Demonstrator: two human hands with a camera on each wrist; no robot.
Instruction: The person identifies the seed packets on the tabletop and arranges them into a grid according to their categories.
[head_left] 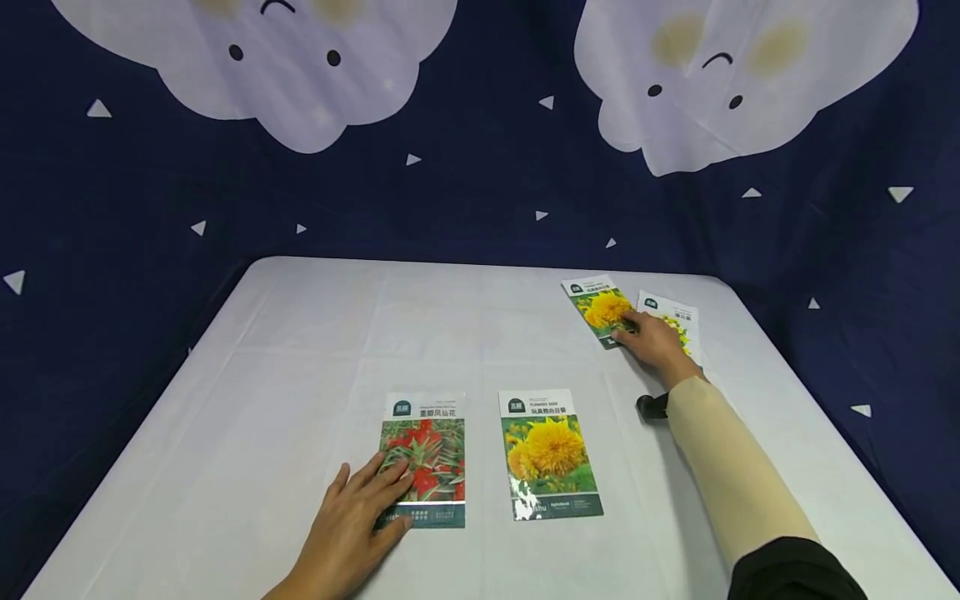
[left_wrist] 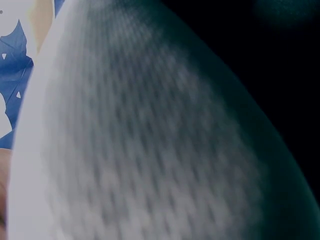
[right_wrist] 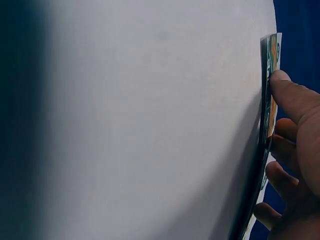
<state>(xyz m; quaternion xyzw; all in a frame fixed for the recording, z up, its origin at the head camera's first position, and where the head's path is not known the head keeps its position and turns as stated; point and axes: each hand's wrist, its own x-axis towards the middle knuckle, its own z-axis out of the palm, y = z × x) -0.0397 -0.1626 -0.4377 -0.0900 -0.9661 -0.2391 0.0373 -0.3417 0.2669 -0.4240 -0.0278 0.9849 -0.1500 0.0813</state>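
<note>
"What's on your screen?"

"I have a dark blue backdrop [head_left: 450, 208], then the white table [head_left: 337, 333] in front of it, then a cream sleeve [head_left: 727, 467] reaching in on the right."

"And the hands?"

"The left hand [head_left: 352, 521] lies with fingers extended and spread, grasping nothing, over the left part of the red-flower packet [head_left: 441, 462] at the front. The right hand [head_left: 656, 342] has thumb and fingertips on the far yellow-flower packet [head_left: 600, 307]; I can't tell whether they pinch it or only rest there."

"Other packets?"

"The near yellow-flower packet [head_left: 553, 454] lies right of the red one, apart from it. A mostly white packet [head_left: 681, 313] is just beside the far yellow one, partly hidden by the right hand."

"How would they handle?"

"Light, I judge, thin and bendy, the glossy face perhaps slippery; easily creased rather than broken. I'd take one by a long edge, thumb on its face, fingers underneath."
</note>
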